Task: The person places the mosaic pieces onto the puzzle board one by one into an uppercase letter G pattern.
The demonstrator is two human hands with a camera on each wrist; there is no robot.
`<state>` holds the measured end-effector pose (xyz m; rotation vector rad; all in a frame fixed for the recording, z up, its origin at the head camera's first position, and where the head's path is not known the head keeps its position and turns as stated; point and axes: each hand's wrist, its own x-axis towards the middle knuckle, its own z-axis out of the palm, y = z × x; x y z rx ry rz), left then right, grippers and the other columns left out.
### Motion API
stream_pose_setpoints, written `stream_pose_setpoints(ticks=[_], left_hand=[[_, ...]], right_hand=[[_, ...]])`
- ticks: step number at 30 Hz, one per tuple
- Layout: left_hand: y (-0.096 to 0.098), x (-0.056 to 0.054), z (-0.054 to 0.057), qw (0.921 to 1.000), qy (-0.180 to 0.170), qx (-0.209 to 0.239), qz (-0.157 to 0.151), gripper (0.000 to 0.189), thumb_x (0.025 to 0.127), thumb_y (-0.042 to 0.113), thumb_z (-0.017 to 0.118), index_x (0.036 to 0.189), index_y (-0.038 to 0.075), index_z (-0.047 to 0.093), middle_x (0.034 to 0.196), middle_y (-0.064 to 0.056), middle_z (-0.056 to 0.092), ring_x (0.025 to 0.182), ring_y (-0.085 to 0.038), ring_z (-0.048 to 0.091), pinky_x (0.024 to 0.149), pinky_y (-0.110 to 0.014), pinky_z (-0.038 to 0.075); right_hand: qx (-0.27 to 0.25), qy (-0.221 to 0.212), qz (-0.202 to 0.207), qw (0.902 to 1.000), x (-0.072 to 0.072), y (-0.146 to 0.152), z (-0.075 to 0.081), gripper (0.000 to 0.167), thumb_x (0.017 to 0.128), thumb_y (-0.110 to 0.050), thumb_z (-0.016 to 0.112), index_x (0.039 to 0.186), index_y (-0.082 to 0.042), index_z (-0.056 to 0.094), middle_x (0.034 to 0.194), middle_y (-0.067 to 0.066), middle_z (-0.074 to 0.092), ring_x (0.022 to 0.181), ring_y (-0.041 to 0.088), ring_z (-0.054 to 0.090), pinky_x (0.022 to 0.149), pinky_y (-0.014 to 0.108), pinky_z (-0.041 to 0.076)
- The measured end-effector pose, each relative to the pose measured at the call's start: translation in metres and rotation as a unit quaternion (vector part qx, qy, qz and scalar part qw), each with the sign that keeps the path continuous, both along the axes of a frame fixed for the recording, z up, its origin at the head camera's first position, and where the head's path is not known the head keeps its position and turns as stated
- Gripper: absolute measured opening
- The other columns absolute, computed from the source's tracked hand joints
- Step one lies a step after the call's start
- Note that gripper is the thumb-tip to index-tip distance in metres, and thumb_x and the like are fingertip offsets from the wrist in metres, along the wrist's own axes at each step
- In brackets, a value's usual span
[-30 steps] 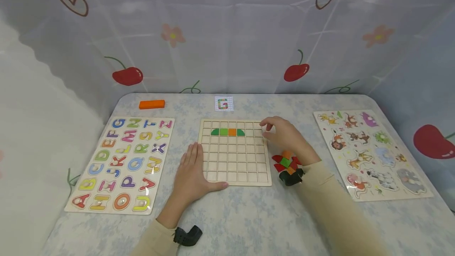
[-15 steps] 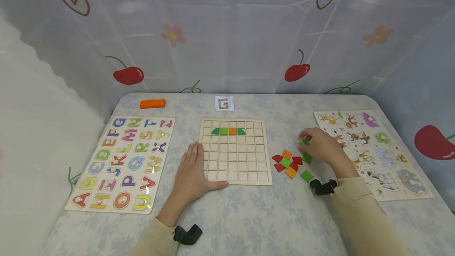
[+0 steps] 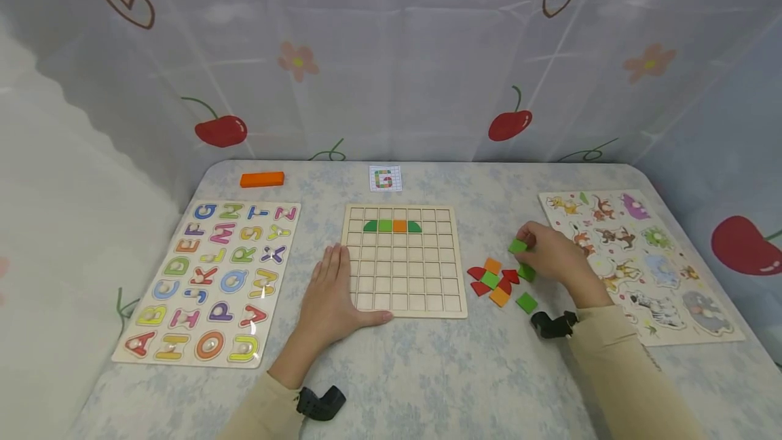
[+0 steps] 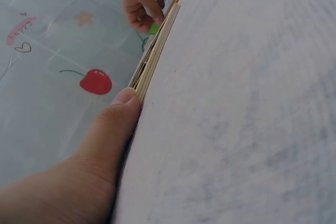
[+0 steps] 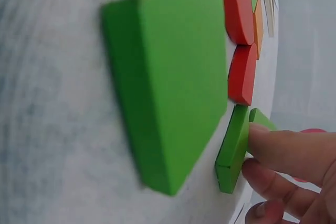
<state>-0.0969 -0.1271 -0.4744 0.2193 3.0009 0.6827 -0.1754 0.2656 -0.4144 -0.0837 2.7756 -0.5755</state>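
My left hand (image 3: 326, 290) lies along the left side of a wooden grid board (image 3: 434, 282), fingers straight, thumb stretched along its front edge. In the left wrist view the thumb (image 4: 113, 129) touches the board's edge. On an upper row of the board sit two green quarter-round tiles, a light green square tile (image 3: 385, 225) and an orange square tile (image 3: 400, 226). My right hand (image 3: 556, 254) pinches a green square tile (image 3: 517, 246) between thumb and fingers. Below it are two more green square tiles (image 3: 527, 302); the upper one (image 5: 232, 150) lies right by the thumb in the right wrist view.
Left of the right hand lie red curved tiles (image 3: 476, 273) with orange and green squares. A small pattern card (image 3: 385, 178) and an orange bar (image 3: 262, 179) lie at the back. A letter puzzle (image 3: 214, 284) is at left, an animal puzzle (image 3: 666, 290) at right.
My right hand has moved from the board's upper right corner to the green tiles at right and has taken hold of one. The left hand stays in place.
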Motion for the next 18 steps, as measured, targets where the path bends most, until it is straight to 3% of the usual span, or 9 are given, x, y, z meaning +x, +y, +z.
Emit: stream_pose_setpoints(ticks=[4, 8, 12, 18], left_hand=[[-0.001, -0.001, -0.002, 1.0, 0.004, 0.001, 0.002, 0.149, 0.056, 0.092, 0.063, 0.159, 0.001, 0.006, 0.168, -0.015, 0.003, 0.156, -0.028, -0.001, 0.127, -0.048, 0.012], [-0.001, -0.001, -0.004, 1.0, 0.008, 0.0, 0.004, 0.149, 0.055, 0.094, 0.061, 0.159, 0.002, 0.006, 0.168, -0.014, 0.003, 0.157, -0.027, -0.001, 0.127, -0.048, 0.011], [-0.001, -0.002, -0.005, 0.9999, 0.013, 0.003, 0.005, 0.149, 0.055, 0.095, 0.06, 0.159, 0.002, 0.007, 0.168, -0.014, 0.003, 0.157, -0.027, -0.001, 0.126, -0.049, 0.012], [-0.001, -0.001, -0.006, 0.9999, 0.012, 0.003, 0.003, 0.149, 0.056, 0.095, 0.061, 0.159, 0.001, 0.007, 0.168, -0.013, 0.003, 0.157, -0.027, 0.0, 0.127, -0.048, 0.011]], right_hand=[[-0.038, -0.009, 0.0, 0.9993, -0.002, -0.003, 0.0, 0.026, 0.095, -0.021, 0.066, 0.113, -0.01, 0.052, 0.115, 0.019, 0.06, 0.084, 0.027, 0.056, 0.072, 0.048, 0.043], [-0.085, 0.006, 0.008, 0.9963, -0.006, -0.011, -0.001, 0.024, 0.096, -0.018, 0.064, 0.116, -0.009, 0.053, 0.115, 0.019, 0.059, 0.078, 0.025, 0.054, 0.064, 0.033, 0.045], [-0.111, 0.034, 0.019, 0.9931, -0.013, -0.031, -0.002, 0.023, 0.096, -0.018, 0.065, 0.115, -0.009, 0.055, 0.111, 0.018, 0.062, 0.083, 0.025, 0.055, 0.068, 0.031, 0.045], [-0.155, 0.03, 0.034, 0.9868, -0.023, -0.077, 0.002, 0.022, 0.096, -0.019, 0.066, 0.114, -0.012, 0.056, 0.107, 0.014, 0.062, 0.083, 0.026, 0.054, 0.066, 0.032, 0.046]])
